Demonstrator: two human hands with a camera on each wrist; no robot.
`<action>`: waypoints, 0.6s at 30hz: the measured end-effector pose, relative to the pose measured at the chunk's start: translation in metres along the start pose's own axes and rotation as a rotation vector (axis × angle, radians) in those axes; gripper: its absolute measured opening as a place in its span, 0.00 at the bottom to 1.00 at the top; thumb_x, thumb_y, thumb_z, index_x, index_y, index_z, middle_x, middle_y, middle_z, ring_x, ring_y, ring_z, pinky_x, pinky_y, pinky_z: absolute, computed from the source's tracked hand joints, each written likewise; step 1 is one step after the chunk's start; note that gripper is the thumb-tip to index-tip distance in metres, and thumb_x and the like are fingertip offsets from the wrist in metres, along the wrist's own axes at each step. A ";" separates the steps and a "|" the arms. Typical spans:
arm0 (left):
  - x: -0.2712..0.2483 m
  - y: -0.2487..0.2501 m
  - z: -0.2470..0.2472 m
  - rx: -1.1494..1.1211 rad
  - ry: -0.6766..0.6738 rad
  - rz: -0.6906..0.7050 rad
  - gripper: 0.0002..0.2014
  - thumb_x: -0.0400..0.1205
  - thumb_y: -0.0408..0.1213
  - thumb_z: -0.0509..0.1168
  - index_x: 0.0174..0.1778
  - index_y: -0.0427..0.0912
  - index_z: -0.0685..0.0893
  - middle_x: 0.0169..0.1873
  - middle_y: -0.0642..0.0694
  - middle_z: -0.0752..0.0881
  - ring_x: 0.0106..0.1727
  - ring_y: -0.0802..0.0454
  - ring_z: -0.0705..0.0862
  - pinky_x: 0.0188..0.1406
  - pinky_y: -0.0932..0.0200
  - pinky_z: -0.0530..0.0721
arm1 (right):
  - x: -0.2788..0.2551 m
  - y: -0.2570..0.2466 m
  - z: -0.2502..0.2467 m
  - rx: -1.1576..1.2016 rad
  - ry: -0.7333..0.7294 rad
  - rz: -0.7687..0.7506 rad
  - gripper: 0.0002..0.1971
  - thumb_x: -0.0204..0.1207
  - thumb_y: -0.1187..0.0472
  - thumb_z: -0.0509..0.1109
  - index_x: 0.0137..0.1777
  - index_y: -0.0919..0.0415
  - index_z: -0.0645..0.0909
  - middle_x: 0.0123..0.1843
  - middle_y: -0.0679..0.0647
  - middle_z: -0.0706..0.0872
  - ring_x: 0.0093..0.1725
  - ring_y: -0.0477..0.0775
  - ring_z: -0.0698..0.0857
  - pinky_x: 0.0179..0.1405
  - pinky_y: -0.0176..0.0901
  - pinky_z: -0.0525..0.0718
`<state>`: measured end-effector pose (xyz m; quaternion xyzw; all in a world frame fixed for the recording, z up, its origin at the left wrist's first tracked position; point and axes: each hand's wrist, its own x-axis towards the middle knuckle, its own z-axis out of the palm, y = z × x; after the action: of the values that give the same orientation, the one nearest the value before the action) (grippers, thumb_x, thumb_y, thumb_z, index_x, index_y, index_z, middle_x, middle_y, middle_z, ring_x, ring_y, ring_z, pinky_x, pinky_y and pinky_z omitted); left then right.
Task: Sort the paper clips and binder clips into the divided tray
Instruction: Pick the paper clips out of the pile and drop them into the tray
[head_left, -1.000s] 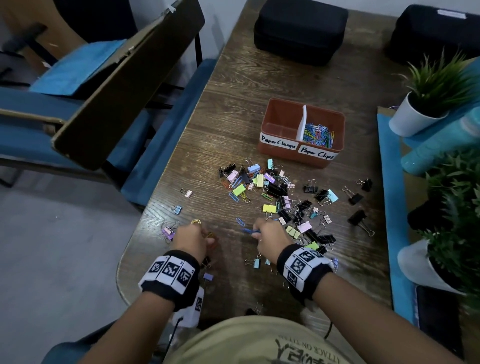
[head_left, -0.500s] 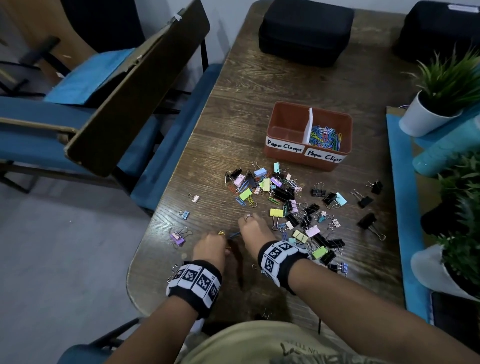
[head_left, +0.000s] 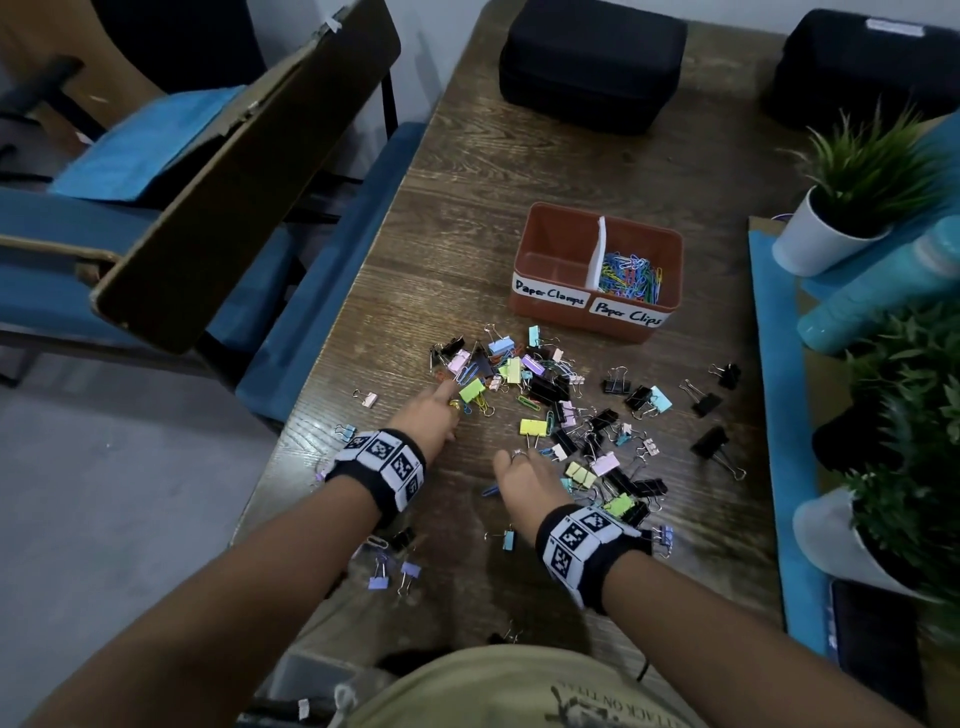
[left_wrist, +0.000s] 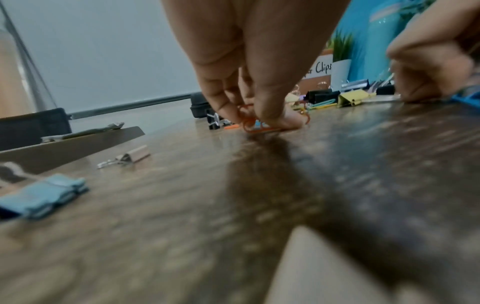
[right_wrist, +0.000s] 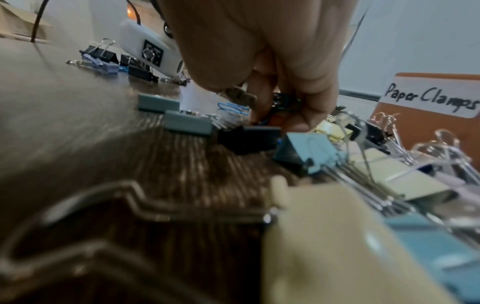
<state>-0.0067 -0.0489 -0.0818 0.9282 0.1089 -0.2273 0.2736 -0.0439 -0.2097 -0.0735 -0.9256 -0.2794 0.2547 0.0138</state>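
Observation:
An orange divided tray (head_left: 561, 315) stands at mid-table, labelled "Paper Clamps" and "Paper Clips". Coloured paper clips (head_left: 631, 278) fill its right compartment; the left one looks bare. A pile of binder clips (head_left: 545, 387) mixed with loose paper clips lies in front of it. My left hand (head_left: 451, 397) is at the pile's left edge, and its fingertips (left_wrist: 270, 121) pinch orange paper clips (left_wrist: 253, 128) against the table. My right hand (head_left: 508, 465) is low at the pile's near side, fingers curled round a few small paper clips (right_wrist: 276, 117).
Two black cases (head_left: 592, 62) (head_left: 872, 67) sit at the back. Potted plants (head_left: 831, 228) (head_left: 893, 519), a teal bottle (head_left: 883, 291) and a blue mat (head_left: 779, 415) line the right side. Stray binder clips (head_left: 387, 571) lie near the front edge. A chair (head_left: 249, 171) stands left of the table.
My left hand has moved forward from the near left of the table to the pile's left edge. My right hand has shifted forward and right into the pile, still holding clips.

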 end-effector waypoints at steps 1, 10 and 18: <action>0.002 0.002 -0.002 0.053 -0.006 0.050 0.21 0.81 0.26 0.56 0.71 0.39 0.72 0.67 0.38 0.75 0.59 0.43 0.81 0.66 0.48 0.75 | -0.001 0.002 0.000 0.010 0.004 0.006 0.17 0.72 0.79 0.60 0.59 0.65 0.68 0.57 0.66 0.81 0.62 0.65 0.73 0.64 0.54 0.72; 0.003 -0.001 0.001 0.341 -0.052 0.242 0.12 0.82 0.31 0.59 0.60 0.36 0.82 0.80 0.43 0.59 0.80 0.45 0.62 0.78 0.51 0.66 | 0.000 0.004 -0.007 0.063 -0.016 0.047 0.16 0.74 0.77 0.58 0.61 0.67 0.70 0.56 0.64 0.81 0.60 0.63 0.75 0.60 0.52 0.75; 0.018 -0.004 0.009 0.140 0.043 0.143 0.11 0.83 0.25 0.52 0.57 0.32 0.77 0.59 0.46 0.79 0.50 0.55 0.86 0.59 0.58 0.82 | 0.002 0.004 -0.008 0.041 -0.050 0.057 0.18 0.74 0.76 0.60 0.63 0.67 0.69 0.56 0.65 0.82 0.62 0.64 0.75 0.62 0.54 0.76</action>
<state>0.0046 -0.0493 -0.0986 0.9552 0.0321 -0.1943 0.2211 -0.0360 -0.2111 -0.0680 -0.9261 -0.2477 0.2839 0.0186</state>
